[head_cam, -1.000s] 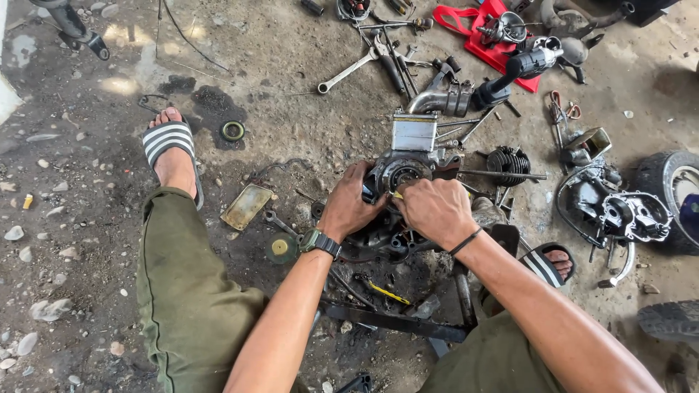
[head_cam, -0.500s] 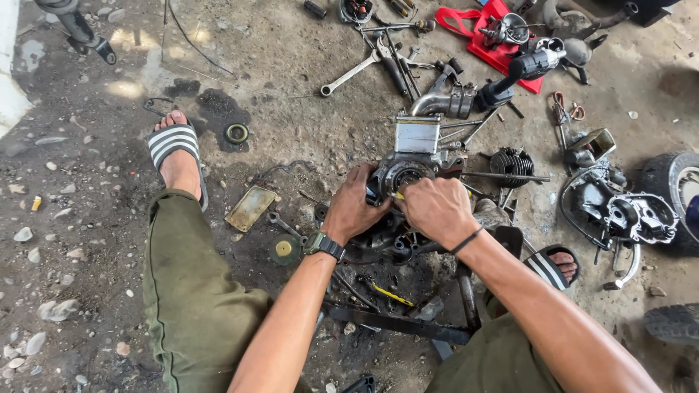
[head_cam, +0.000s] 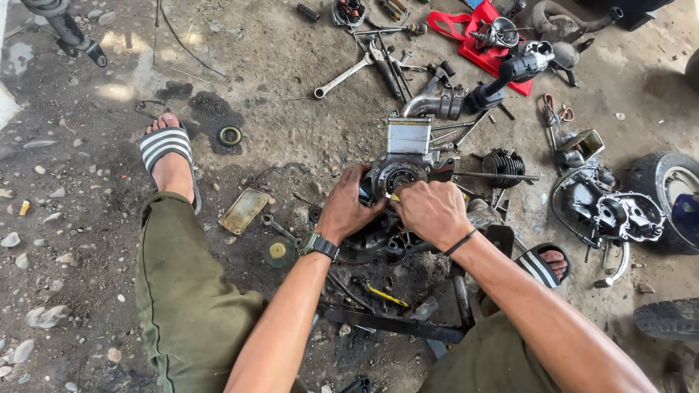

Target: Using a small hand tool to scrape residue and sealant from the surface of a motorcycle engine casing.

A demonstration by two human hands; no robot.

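A greasy small engine [head_cam: 397, 178] with a silver finned block on top sits on the dirt floor between my legs. My left hand [head_cam: 348, 205], a dark watch on its wrist, grips the engine's left side. My right hand [head_cam: 431, 209], a black band on its wrist, is closed over the round opening in the casing, and a thin yellowish tool tip shows between the fingers. What the fingers press on is hidden.
Wrenches [head_cam: 348, 75] and loose parts lie beyond the engine. A red tray [head_cam: 489, 45] with parts is at the back right. A crankcase cover [head_cam: 608, 211] and a tyre [head_cam: 671, 191] lie at the right. A flat metal plate [head_cam: 246, 211] and my sandalled foot [head_cam: 167, 156] are at the left.
Both hands stay on the engine with only slight shifts of the fingers. The view has tilted a little.
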